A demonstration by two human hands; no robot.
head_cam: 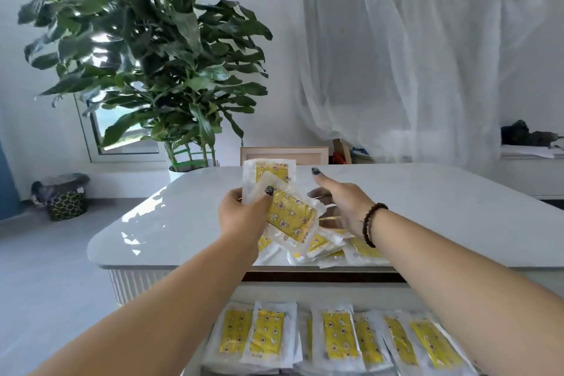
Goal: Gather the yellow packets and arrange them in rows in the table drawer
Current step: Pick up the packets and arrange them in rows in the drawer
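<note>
My left hand grips a small stack of yellow packets in clear wrappers, thumb pressed on top, held above the white table. One held packet sticks up behind the others. My right hand, with a dark bead bracelet on the wrist, reaches over a loose pile of packets near the table's front edge; its fingers spread, and whether they touch a packet is hidden. Below, the open drawer holds a row of packets lying side by side.
A tall potted plant stands behind the table's left corner. A chair back shows at the far edge. A lined bin sits on the floor at left. Sheer curtains hang at the back right.
</note>
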